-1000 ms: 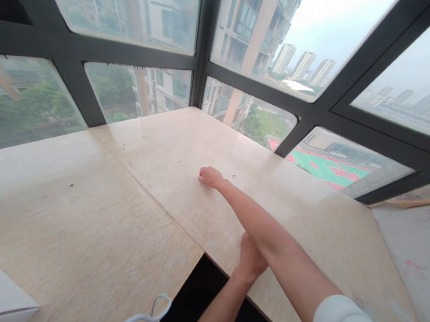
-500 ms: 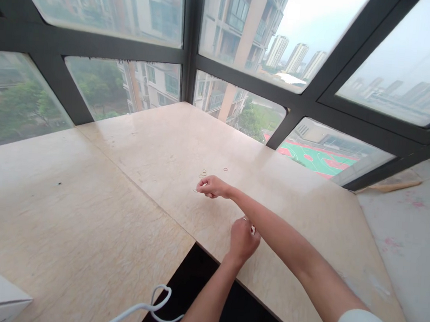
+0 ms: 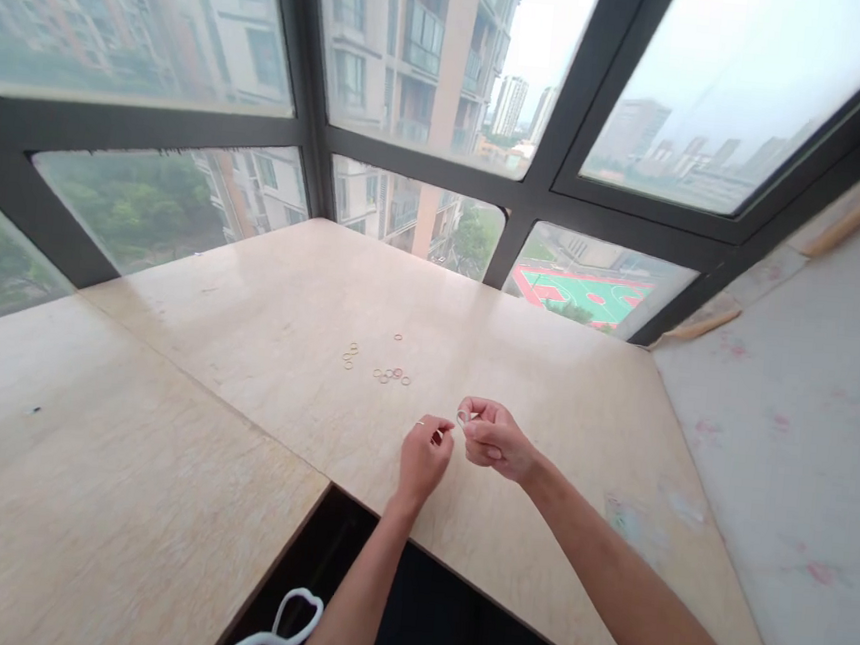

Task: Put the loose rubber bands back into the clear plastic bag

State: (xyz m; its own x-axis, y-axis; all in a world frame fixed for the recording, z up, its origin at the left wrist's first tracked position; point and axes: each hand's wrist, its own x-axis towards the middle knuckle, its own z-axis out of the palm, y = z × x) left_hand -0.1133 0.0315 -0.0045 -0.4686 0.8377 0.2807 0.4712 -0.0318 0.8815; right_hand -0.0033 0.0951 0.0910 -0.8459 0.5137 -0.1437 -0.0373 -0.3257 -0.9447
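Observation:
My right hand [image 3: 493,438] is closed, pinching a small pale ring [image 3: 462,418] between thumb and forefinger. Just left of it, my left hand [image 3: 425,455] has curled fingers. Its fingertips are close to the ring, and I cannot make out what they hold, if anything. A thin pale band sits around one of its fingers. Beyond the hands, several small thin rings [image 3: 384,380] lie loosely on the beige tabletop [image 3: 248,507], some yellowish. A reddish ring [image 3: 398,338] lies apart, farther back.
A clear plastic packet [image 3: 624,518] lies right of my right forearm. A white cable [image 3: 274,640] loops over the dark opening [image 3: 442,605] at the front edge. Dark window frames [image 3: 315,172] and a flowered wall [image 3: 755,471] border the surface.
My right hand has drawn back from the rings toward my left hand and now pinches a pale ring. The view has swung right, and more rings on the tabletop are uncovered.

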